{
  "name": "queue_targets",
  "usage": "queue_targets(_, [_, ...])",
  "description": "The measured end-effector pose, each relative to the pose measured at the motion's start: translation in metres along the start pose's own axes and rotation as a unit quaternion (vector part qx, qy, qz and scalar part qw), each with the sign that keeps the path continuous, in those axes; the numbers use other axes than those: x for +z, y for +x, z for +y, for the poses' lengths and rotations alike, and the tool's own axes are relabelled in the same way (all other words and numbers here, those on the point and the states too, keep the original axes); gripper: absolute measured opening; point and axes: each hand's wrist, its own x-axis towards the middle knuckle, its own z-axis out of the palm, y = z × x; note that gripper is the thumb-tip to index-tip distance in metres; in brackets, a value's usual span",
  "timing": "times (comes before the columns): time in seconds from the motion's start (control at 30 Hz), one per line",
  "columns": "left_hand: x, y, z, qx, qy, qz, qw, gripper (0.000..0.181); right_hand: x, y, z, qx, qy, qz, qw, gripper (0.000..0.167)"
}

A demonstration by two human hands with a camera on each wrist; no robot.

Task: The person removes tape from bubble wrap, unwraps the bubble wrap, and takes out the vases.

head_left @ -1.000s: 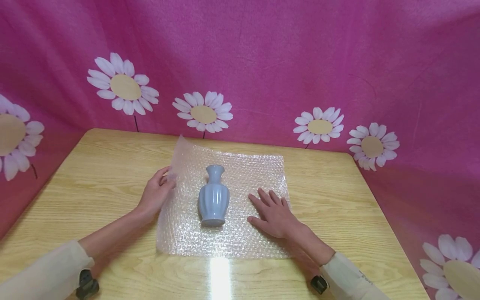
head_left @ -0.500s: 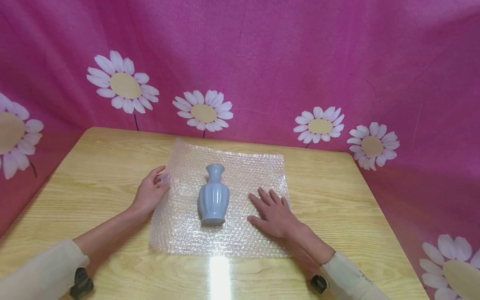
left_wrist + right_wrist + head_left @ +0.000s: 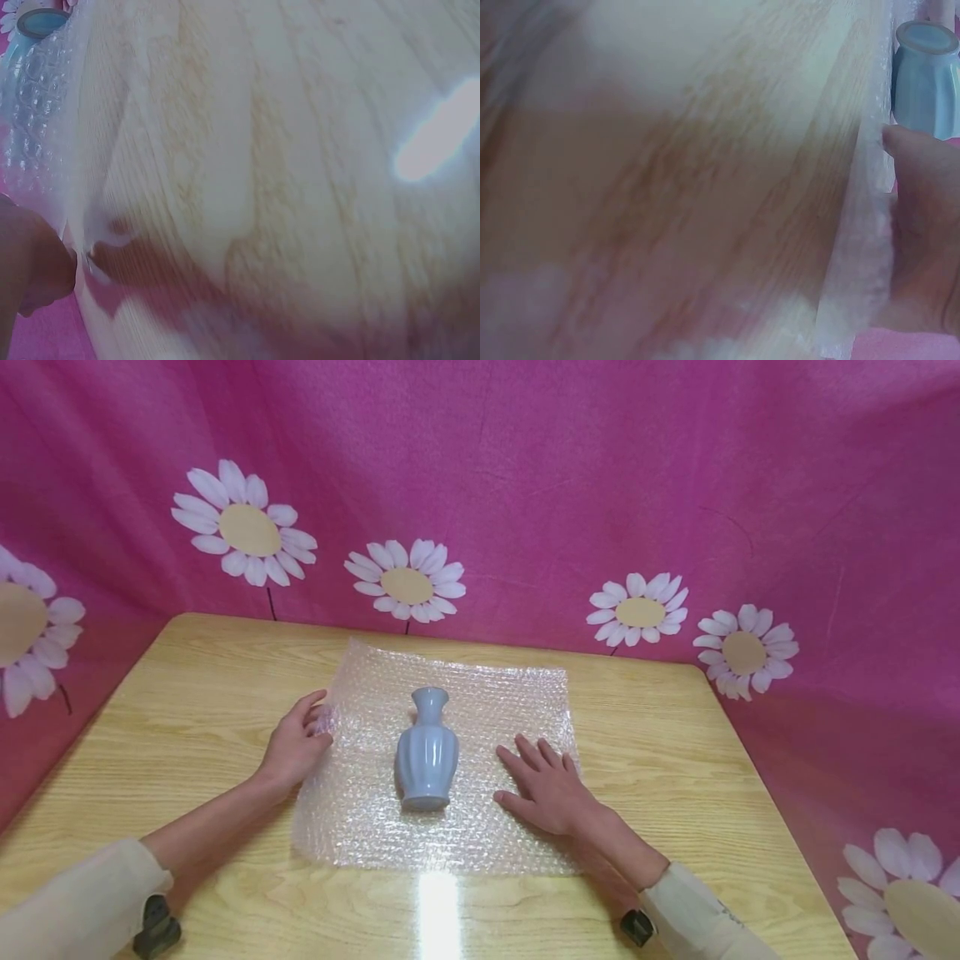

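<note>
A pale blue vase (image 3: 427,762) with a ribbed body lies on its side, mouth toward the back, on a sheet of clear bubble wrap (image 3: 495,706). At the sheet's left edge, my left hand (image 3: 291,747) pinches the wrap between thumb and curled fingers. That edge stands slightly raised off the table in the left wrist view, beside the hand (image 3: 37,259). My right hand (image 3: 551,795) rests palm down with spread fingers on the right part of the sheet, apart from the vase. The vase's base (image 3: 928,37) shows beyond the right thumb in the right wrist view.
Under the sheet is a light wood-grain table (image 3: 660,735) with rounded back corners. A pink cloth (image 3: 525,485) printed with white daisies hangs behind it and along both sides. A bright light reflection lies on the table's front part.
My left hand has moved a little left and toward me, bringing the wrap's left edge outward and lower. The right hand and the vase have stayed in place.
</note>
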Motion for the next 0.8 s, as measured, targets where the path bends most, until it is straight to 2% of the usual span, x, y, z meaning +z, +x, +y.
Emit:
queue_targets(0.3, [-0.0023, 0.0022, -0.0021, 0.018, -0.005, 0.006, 0.9998, 0.071, -0.0006, -0.0004, 0.0004, -0.004, -0.005, 0.002, 1.0000, 0.072])
queue_targets(0.43, [-0.0038, 0.0036, -0.0048, 0.032, 0.010, 0.014, 0.9993, 0.071, -0.0009, -0.0005, 0.0001, -0.005, -0.006, 0.003, 1.0000, 0.072])
queue_targets(0.57, [-0.0048, 0.0040, -0.0064, 0.078, 0.070, 0.025, 0.9942, 0.069, -0.0004, -0.0005, 0.0001, -0.005, -0.008, 0.004, 0.9999, 0.072])
queue_targets(0.67, [-0.0041, 0.0043, -0.0073, 0.127, 0.118, 0.034, 0.9842, 0.066, 0.0001, -0.0005, -0.0001, -0.004, -0.011, 0.004, 0.9999, 0.072])
queue_targets(0.8, [-0.0014, 0.0044, -0.0064, 0.183, 0.155, 0.034, 0.9702, 0.059, 0.0002, -0.0007, -0.0003, -0.004, -0.013, 0.005, 0.9999, 0.072])
